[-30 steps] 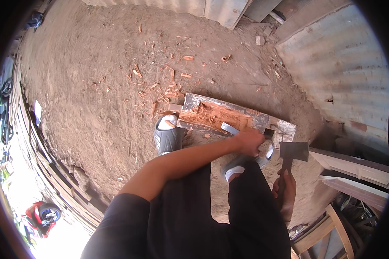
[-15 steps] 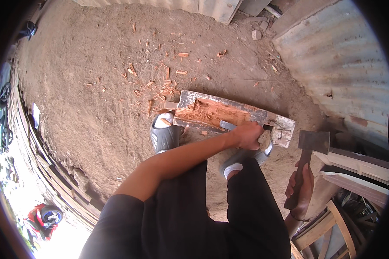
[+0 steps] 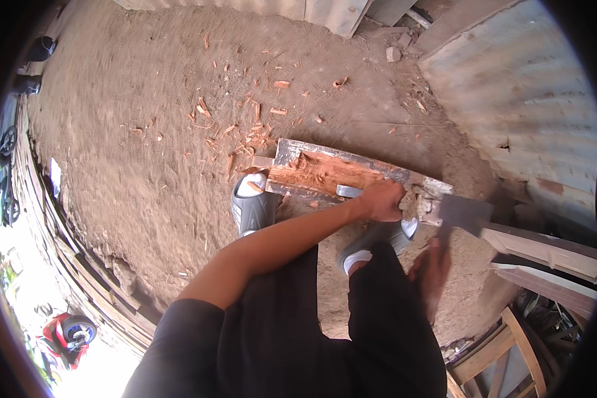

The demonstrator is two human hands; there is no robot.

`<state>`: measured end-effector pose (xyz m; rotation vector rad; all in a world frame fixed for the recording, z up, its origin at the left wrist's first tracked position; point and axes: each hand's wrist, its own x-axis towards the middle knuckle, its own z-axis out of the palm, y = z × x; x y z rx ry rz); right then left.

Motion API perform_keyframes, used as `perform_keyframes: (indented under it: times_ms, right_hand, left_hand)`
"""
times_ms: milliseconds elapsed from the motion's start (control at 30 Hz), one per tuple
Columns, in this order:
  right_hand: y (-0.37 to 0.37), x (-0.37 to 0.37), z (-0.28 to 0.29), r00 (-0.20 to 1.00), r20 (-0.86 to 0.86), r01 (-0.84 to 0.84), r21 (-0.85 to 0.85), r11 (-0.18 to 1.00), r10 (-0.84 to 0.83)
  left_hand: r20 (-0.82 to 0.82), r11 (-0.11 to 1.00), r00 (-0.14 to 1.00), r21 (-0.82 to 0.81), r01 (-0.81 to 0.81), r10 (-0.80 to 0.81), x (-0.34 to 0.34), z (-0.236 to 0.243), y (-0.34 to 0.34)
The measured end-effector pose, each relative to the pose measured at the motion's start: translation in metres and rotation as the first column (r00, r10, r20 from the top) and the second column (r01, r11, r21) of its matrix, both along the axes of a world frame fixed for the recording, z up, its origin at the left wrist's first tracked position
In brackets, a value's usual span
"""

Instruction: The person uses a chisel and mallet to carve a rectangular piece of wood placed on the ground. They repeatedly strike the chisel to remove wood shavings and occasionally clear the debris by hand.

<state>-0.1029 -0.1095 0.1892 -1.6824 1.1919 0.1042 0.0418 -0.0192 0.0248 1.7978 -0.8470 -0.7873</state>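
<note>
Across my shoes lies a weathered wooden block [image 3: 325,174], its upper face carved into a long, rough reddish-brown hollow. My left hand [image 3: 382,200] is closed round a chisel [image 3: 348,191]; the flat metal blade points left over the hollow's near side, and the worn handle end sticks out to the right of the fist. My right hand [image 3: 434,275], blurred by motion, grips the handle of a hammer [image 3: 466,213] with a dark, blocky head. That head is close to the block's right end, to the right of the chisel handle; whether it touches the block I cannot tell.
Wood chips [image 3: 255,138] are scattered over the dirt ground beyond the block. A corrugated metal sheet [image 3: 517,99] stands at the right, above stacked boards [image 3: 544,255] and a wooden frame [image 3: 491,355]. Planks [image 3: 66,245] line the left edge. My grey shoes [image 3: 254,211] flank the block.
The hammer and my right hand have swung left, toward the chisel handle, and the hammer head has tilted. My left hand and the chisel have barely shifted. The block stays put.
</note>
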Motion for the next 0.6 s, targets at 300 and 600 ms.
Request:
perform_keyframes:
  times_ms: [300,600]
  right_hand:
    - [-0.025,0.011,0.007,0.983,0.073,0.158,0.131,0.979,-0.169]
    - [-0.038,-0.018,-0.025,0.981,-0.195,0.084,0.389,0.918,-0.007]
  left_hand:
    - [0.025,0.991,0.996,0.105,0.084,-0.088,0.000,-0.011,0.003]
    - [0.065,0.982,0.990,0.153,0.112,-0.123,-0.005,-0.022,0.016]
